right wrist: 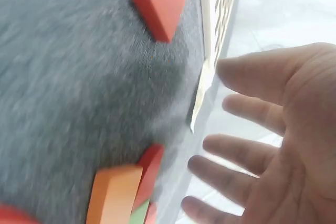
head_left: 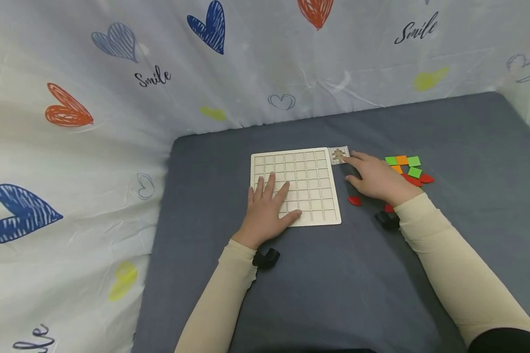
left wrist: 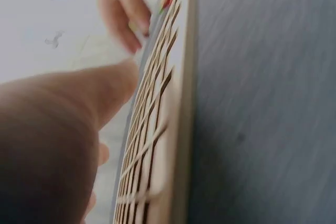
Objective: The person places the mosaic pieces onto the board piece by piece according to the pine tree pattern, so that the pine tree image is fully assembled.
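A pale wooden grid board lies on the grey cloth. My left hand rests on its lower left part, fingers spread and thumb out to the right. A small picture card lies against the board's upper right corner. My right hand is just right of this card, with a fingertip at its edge; whether it touches, I cannot tell. The right wrist view shows those fingers extended, holding nothing. A red piece lies between the board and my right hand.
Beyond my right hand lie several loose green, orange and red pieces. Another red piece is partly hidden by my right wrist. A white curtain printed with hearts borders the grey surface at the back and left.
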